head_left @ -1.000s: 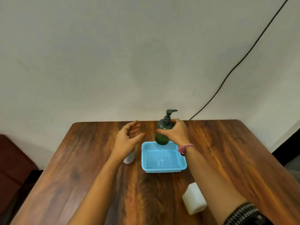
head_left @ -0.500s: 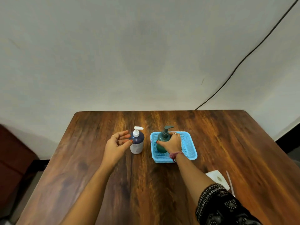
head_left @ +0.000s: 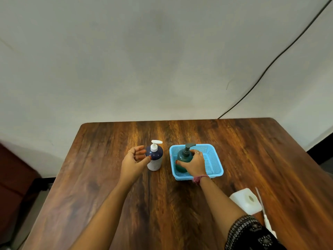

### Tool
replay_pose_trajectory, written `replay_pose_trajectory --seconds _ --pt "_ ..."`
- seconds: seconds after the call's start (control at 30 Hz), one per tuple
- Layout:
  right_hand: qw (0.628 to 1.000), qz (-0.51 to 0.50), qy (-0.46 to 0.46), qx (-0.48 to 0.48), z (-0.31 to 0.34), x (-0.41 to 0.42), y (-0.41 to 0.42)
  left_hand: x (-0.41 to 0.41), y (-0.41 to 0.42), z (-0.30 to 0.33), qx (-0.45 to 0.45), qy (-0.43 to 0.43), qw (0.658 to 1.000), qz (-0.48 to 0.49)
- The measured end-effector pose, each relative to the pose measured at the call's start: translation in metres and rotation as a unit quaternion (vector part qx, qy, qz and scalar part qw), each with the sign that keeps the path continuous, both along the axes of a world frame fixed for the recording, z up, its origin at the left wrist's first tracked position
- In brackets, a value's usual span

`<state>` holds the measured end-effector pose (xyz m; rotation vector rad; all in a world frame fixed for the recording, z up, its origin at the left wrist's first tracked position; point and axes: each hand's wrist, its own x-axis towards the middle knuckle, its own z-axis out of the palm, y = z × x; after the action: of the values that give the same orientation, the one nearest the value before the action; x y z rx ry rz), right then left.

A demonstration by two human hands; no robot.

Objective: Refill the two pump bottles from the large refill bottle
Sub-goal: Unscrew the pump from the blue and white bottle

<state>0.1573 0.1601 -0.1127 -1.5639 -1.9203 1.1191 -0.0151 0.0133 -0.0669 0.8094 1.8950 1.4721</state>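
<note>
gripping the dark green pump bottle (head_left: 184, 158) around its rounded body, the right hand (head_left: 193, 164) has thumb and fingers curled about it. that bottle stands upright inside the light blue mesh basket (head_left: 212, 164), at the basket's left side, its long axis vertical and its pump spout pointing to the right. just left of the basket, apart from it, the navy and white pump bottle (head_left: 154, 158) stands upright on the wooden table (head_left: 252, 150), long axis vertical, its white spout also pointing right. the left hand (head_left: 132, 164) is held beside this bottle with its fingers spread loosely and holding nothing; the thumb tip looks to be at the bottle's dark shoulder, though whether it truly touches i cannot tell. near the table's front right, by the right forearm, the white refill bottle (head_left: 246, 201) shows its round opening facing up toward the camera. a thin white stick-like piece (head_left: 261, 204) lies just to its right, too blurred to identify.
</note>
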Motion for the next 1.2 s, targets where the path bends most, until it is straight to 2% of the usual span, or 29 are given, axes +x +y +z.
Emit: replay_pose_trajectory --seconds 0.1,0.23,0.4,0.63,0.73,0.87,1.0,1.1,1.2 --pt "1.000 -0.008 0.014 0.005 0.003 0.005 -0.002 -0.006 0.013 -0.017 -0.049 0.045 0.998 0.020" --pt "0.998 -0.023 0.035 0.039 0.007 0.018 -0.010 -0.010 0.035 -0.040 -0.126 0.075 0.989 -0.009" --pt "0.997 -0.030 0.040 0.061 0.011 0.032 -0.022 -0.001 0.054 -0.053 -0.097 0.023 0.994 -0.036" --pt "0.995 -0.033 0.062 0.067 0.023 0.036 -0.028 0.004 0.057 -0.063 -0.058 0.019 0.998 0.018" --pt "0.993 -0.039 0.084 0.071 0.033 0.037 -0.031 0.010 0.052 -0.044 -0.009 0.024 0.999 0.048" --pt "0.983 -0.043 0.149 0.102 0.065 0.041 -0.035 0.023 0.047 0.010 0.047 0.060 0.997 0.022" --pt "0.966 -0.014 0.225 0.127 0.115 0.044 -0.032 0.050 0.055 0.069 0.099 0.085 0.991 -0.010" --pt "0.948 0.028 0.302 0.093 0.156 0.042 -0.024 0.075 0.065 0.099 0.124 0.106 0.986 -0.019" --pt "0.937 0.045 0.328 0.111 0.199 0.049 -0.017 0.102 0.075 0.126 0.147 0.119 0.982 -0.007"
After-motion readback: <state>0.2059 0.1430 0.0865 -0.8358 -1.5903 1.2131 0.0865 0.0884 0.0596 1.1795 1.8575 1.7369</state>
